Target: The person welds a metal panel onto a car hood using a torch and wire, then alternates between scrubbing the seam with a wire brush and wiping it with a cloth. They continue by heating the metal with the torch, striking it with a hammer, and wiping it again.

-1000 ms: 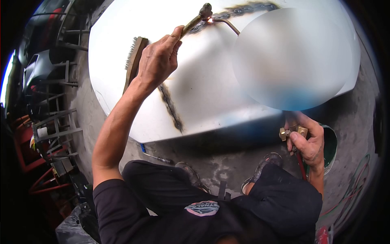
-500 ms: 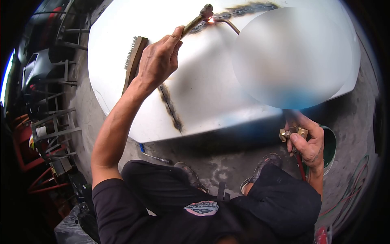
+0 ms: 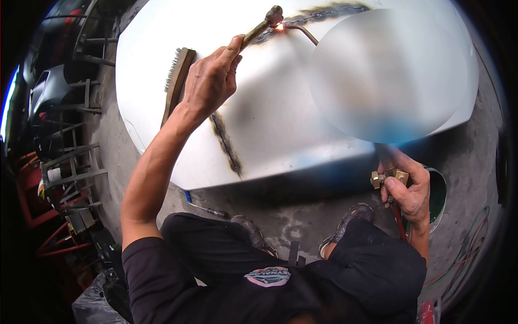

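My left hand is closed round the handle of a small hammer, whose dark rounded head sits beside a bright glowing spot on the white car panel. Touching or almost touching that spot is the bent metal tip of a gas torch; its middle is hidden by a blurred patch. My right hand grips the torch body near its brass valve knobs. Dark, scorched weld beads run along the panel. A wire brush lies on it, partly behind my left forearm.
A blue-ended tool lies on the concrete floor near my feet. A green bucket-like container stands behind my right hand. Red and green hoses trail on the right. Metal stands and a red frame line the left.
Almost nothing differs. The hammer and torch tip keep their places, and the glow at the tip looks slightly more orange.
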A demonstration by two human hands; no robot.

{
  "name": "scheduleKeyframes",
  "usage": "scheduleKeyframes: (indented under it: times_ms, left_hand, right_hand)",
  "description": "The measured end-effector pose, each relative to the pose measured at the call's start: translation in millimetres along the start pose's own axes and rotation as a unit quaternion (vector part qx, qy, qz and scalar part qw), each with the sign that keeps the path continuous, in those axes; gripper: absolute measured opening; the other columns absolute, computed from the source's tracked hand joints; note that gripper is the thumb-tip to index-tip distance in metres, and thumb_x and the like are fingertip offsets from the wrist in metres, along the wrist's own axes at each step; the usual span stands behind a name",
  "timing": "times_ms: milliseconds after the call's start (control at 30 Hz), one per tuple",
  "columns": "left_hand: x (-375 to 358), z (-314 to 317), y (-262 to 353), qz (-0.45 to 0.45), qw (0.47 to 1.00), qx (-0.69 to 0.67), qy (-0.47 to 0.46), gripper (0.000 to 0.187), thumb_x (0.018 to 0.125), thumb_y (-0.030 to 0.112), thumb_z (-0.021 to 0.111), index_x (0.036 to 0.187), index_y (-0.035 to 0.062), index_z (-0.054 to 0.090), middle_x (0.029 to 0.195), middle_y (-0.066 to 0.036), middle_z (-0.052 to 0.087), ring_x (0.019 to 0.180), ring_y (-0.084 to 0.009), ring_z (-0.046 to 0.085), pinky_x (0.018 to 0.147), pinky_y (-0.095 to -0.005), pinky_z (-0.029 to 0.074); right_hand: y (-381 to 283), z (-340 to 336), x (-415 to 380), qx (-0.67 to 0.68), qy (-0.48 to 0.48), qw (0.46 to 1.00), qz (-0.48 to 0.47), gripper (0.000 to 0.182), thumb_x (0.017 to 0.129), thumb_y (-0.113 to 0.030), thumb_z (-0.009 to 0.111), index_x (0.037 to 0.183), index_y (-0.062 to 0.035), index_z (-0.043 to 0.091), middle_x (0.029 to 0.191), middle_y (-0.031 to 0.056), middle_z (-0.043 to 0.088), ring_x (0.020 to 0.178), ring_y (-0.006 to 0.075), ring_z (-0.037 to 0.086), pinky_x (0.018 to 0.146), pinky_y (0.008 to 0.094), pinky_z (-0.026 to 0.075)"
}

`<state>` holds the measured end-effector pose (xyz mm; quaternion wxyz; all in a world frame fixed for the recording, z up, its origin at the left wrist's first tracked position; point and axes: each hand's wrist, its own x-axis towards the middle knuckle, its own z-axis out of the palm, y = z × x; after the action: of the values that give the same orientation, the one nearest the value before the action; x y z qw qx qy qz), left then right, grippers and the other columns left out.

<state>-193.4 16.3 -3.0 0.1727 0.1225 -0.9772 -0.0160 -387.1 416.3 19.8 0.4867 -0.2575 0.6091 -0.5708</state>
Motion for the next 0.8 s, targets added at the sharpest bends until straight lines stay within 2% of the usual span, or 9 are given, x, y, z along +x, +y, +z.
scheduleKeyframes:
  times_ms: [267, 333, 800]
  left_hand:
    - [0, -1, 2, -0.001, 1.000, -0.008, 0.001, 0.041, 0.099, 0.007, 0.064, 0.140, 0.0033, 0.060, 0.089, -0.011, 0.073, 0.059, -0.0191, 0.065, 0.049, -0.0321, 0.053]
    - [2, -7, 8, -0.044, 0.998, -0.022, -0.038, 0.041, 0.099, 0.004, 0.063, 0.140, -0.0002, 0.060, 0.096, -0.017, 0.075, 0.076, -0.0265, 0.074, 0.066, -0.0378, 0.060]
    - [1, -6, 11, -0.042, 0.998, -0.021, -0.030, 0.041, 0.099, 0.003, 0.063, 0.140, -0.0012, 0.060, 0.096, -0.018, 0.075, 0.077, -0.0275, 0.075, 0.066, -0.0379, 0.060]
  right_hand:
    - [-1, 0, 0, -0.001, 0.001, 1.000, 0.001, 0.062, 0.082, 0.003, 0.061, 0.143, -0.0009, 0.059, 0.098, 0.0094, 0.064, 0.063, 0.0082, 0.060, 0.056, 0.0218, 0.050]
    - [-2, 1, 0, -0.003, -0.001, 1.000, 0.002, 0.061, 0.082, 0.002, 0.061, 0.143, -0.0010, 0.059, 0.099, 0.0095, 0.064, 0.063, 0.0081, 0.060, 0.056, 0.0217, 0.050]
    - [-1, 0, -1, 0.001, -0.002, 1.000, -0.003, 0.061, 0.082, 0.003, 0.061, 0.143, -0.0008, 0.059, 0.099, 0.0096, 0.064, 0.064, 0.0077, 0.060, 0.057, 0.0210, 0.051]
